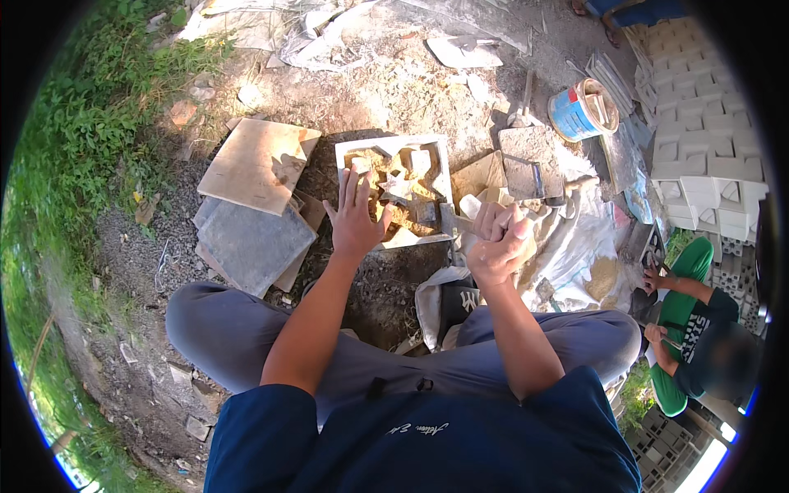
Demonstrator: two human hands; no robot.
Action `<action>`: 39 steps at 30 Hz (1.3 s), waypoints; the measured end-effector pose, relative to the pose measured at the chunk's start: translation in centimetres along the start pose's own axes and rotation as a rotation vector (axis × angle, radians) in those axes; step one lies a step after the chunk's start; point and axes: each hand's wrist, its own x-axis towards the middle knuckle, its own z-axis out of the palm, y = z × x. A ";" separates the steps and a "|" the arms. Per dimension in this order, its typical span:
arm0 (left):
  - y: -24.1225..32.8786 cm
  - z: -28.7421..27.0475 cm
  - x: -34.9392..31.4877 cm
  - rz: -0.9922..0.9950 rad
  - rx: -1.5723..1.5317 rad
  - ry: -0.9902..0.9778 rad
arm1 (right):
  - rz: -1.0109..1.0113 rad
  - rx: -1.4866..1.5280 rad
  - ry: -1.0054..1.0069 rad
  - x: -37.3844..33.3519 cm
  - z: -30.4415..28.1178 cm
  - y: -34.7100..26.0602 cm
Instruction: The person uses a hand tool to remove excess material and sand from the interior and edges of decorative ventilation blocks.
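Observation:
A square whitish frame [448, 168] lies on the ground before me, with yellowish-brown relief shapes [431, 193] and a pale star-shaped piece [398, 187] inside it. My left hand [357, 220] rests over its left part, palm down and fingers spread, touching the near left corner area. My right hand [500, 240] is closed round the handle of what looks like a hammer [449, 220]. The grey head of this tool is against or just beside the frame's right wall; I cannot tell if they touch.
Flat boards [259, 164] and a grey slab [256, 238] are stacked on the left. To the right stand a blue-and-white bucket [575, 113], a square board [530, 160] and crumpled sheeting [567, 246]. Pale blocks [699, 123] form a wall. Another person [699, 320] sits far right.

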 end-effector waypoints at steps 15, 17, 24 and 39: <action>-0.3 -0.5 0.2 -0.062 0.036 -0.066 | 0.062 0.242 0.059 1.9 1.5 -2.9; -0.1 -0.3 0.0 -0.027 0.021 -0.021 | 0.043 0.275 0.051 0.9 0.5 -0.7; -0.7 0.0 -0.1 -0.031 0.061 -0.014 | 0.034 0.231 0.083 2.3 2.0 -3.8; -1.0 0.5 -0.3 -0.017 0.074 -0.052 | 0.087 0.143 0.095 2.3 1.1 -0.7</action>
